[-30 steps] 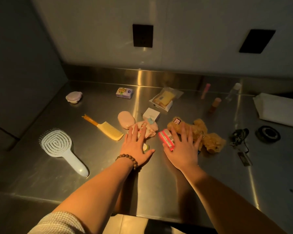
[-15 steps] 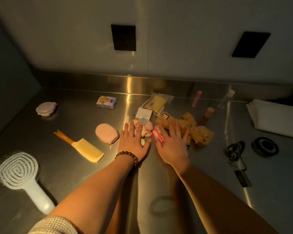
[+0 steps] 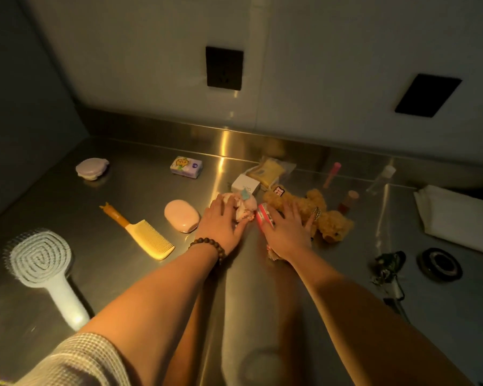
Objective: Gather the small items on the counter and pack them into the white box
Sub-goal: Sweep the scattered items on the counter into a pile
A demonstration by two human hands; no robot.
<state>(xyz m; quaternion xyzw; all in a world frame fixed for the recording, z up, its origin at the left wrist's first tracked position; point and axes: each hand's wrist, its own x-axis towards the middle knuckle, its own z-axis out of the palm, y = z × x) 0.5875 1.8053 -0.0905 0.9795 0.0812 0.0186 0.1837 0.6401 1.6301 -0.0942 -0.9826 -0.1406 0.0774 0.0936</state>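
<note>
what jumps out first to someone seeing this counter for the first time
Two bare hands meet at the centre of the steel counter: the left hand, above a brown bead bracelet, lies flat on a pink crumpled cloth bundle, and the right hand rests on a tan plush bear. At far left lies a pale blue spiral-bristle hairbrush.

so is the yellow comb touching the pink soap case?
No, the comb lies apart from the soap case, with bare counter between them.
</note>
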